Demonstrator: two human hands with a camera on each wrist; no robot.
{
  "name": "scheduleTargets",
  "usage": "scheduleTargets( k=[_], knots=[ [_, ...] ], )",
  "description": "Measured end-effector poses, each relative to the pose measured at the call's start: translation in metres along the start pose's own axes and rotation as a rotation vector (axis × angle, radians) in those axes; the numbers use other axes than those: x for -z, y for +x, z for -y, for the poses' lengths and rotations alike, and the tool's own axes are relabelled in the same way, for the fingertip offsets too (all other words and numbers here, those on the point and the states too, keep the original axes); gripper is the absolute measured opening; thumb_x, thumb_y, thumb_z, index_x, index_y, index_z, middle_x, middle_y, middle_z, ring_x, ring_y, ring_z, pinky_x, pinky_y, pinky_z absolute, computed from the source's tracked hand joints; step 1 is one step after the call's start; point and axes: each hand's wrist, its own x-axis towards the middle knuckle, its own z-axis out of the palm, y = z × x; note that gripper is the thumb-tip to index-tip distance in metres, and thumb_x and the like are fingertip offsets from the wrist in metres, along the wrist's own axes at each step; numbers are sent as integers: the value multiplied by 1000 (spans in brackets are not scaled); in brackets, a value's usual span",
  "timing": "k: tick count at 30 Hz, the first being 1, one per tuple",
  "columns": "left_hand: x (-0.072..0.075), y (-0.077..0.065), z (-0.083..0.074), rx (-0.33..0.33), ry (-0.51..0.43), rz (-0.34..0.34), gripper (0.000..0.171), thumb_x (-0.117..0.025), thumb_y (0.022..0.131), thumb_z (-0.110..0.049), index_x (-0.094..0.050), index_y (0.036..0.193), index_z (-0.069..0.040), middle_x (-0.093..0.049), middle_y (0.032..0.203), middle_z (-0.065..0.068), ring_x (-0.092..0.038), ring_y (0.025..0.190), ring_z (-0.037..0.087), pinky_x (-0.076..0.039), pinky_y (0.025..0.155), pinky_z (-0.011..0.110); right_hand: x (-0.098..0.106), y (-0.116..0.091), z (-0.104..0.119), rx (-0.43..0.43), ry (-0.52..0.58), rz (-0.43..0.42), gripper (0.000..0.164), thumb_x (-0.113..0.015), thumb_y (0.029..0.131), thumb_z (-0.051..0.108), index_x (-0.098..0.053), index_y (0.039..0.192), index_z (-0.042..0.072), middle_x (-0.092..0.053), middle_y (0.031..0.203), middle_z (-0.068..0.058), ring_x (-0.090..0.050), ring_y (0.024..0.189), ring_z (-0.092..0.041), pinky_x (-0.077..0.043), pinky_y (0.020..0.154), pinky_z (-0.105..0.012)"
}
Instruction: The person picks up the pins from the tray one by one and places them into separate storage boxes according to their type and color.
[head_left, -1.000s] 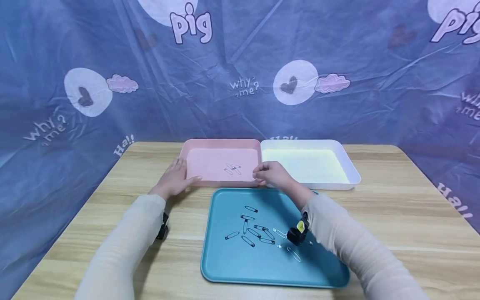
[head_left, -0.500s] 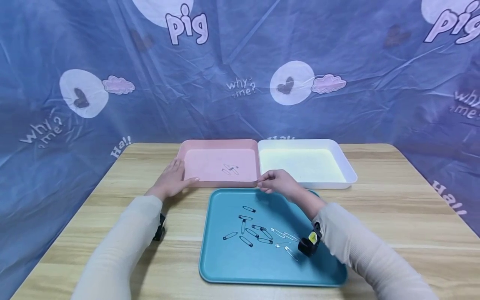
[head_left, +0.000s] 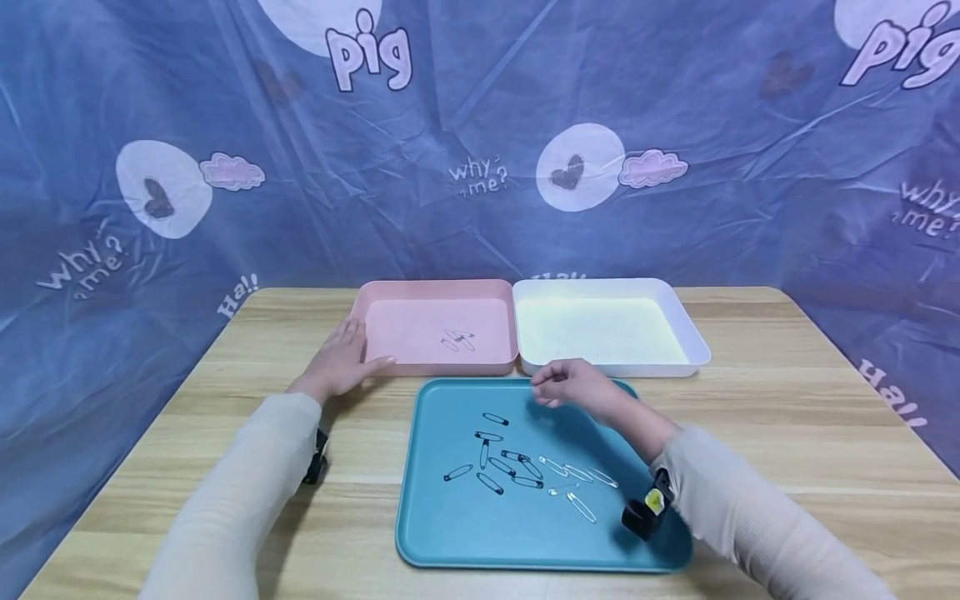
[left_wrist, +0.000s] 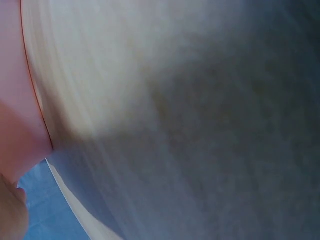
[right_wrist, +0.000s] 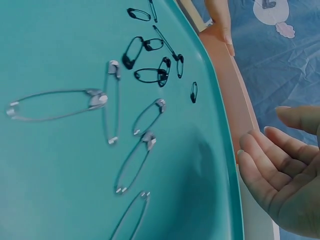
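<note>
My left hand (head_left: pixel 337 362) rests against the left end of the pink tray (head_left: pixel 442 369), its fingers along the side and the thumb at the front rim. Inside that tray lie several safety pins (head_left: pixel 459 338). My right hand (head_left: pixel 576 387) hovers above the far edge of the teal tray (head_left: pixel 465 533), in front of the white tray (head_left: pixel 622 371). In the right wrist view its fingers (right_wrist: pixel 270 175) are loosely bent, thumb apart, with nothing between them. On the teal tray, black safety pins (head_left: pixel 490 483) lie at the left and middle, silver safety pins (head_left: pixel 581 507) to their right.
The pink and white trays stand side by side at the back of the wooden table (head_left: pixel 780 417). A blue printed cloth (head_left: pixel 420 217) hangs behind the table. The left wrist view shows mostly blurred tabletop (left_wrist: pixel 175 125) and the pink tray's wall (left_wrist: pixel 20 85).
My right hand has drawn back from the pink tray's right front corner, toward me and to the right, over the teal tray. My left hand stays at the pink tray.
</note>
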Motion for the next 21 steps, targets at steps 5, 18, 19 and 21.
scheduleTargets(
  k=[5,18,19,21],
  knots=[
    [0,-1,-1,-2,-2,-6,90,-35,83,-58,-5,134,10,-1,139,25,4,127,34,-1,103,43,4,-12,-6,36,-20,27,24,-55,83,7,-53,99,-10,-59,90,-19,-58,80,-24,-48,72,-35],
    [1,-3,-1,-4,-7,-10,95,-34,81,-62,-4,133,12,-2,139,27,3,127,35,-1,103,43,10,-38,-15,40,-44,59,29,-59,81,11,-53,100,-10,-60,88,-15,-58,79,-22,-48,71,-34],
    [1,-2,-2,-4,-9,-12,94,-35,81,-61,-4,133,12,-2,139,27,2,127,35,-1,103,43,11,-40,-16,43,-43,64,29,-58,81,11,-53,100,-10,-60,87,-15,-58,79,-22,-48,70,-34],
    [0,-2,-1,-5,-15,-16,94,-36,81,-60,-5,133,12,-2,139,27,2,127,35,-1,103,43,12,-43,-18,48,-43,69,29,-58,81,10,-53,100,-11,-60,87,-15,-58,79,-23,-49,70,-34]
  ],
)
